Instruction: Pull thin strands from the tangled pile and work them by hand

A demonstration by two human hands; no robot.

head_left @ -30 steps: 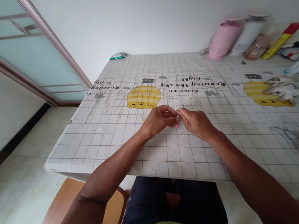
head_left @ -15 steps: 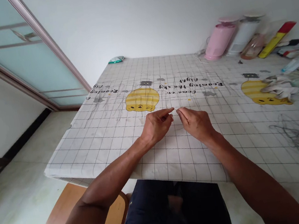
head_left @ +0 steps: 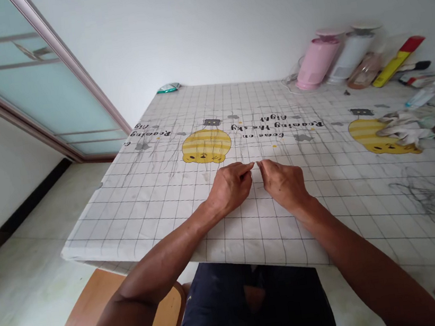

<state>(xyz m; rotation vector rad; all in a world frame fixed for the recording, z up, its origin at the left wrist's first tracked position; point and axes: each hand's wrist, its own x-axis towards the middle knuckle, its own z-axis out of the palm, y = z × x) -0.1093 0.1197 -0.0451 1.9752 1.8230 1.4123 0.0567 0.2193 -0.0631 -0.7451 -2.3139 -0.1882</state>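
Observation:
Over the near middle of the table, my left hand (head_left: 231,187) and my right hand (head_left: 284,180) are closed, with thumb and index finger pinched and the fingertips almost meeting. Whatever lies between the fingertips is too thin or small to make out. Beyond the hands, several thin dark strands (head_left: 165,158) are spread across the checked tablecloth (head_left: 160,213). A loose tangle of similar strands (head_left: 430,199) rests on the cloth to the right of my right hand. A yellow balloon print (head_left: 206,146) on the cloth is just past my left hand.
Against the wall at the back right stand a pink cylinder (head_left: 317,63), a white one (head_left: 350,57), a bottle (head_left: 363,71) and a yellow-and-red box (head_left: 398,61). A crumpled cloth (head_left: 405,127) lies nearer. A green packet (head_left: 168,88) sits at the far left corner. A wooden chair (head_left: 89,313) is at lower left.
The fingertips of both hands have come closer together and slightly nearer to me. My left index finger has curled in to meet the thumb.

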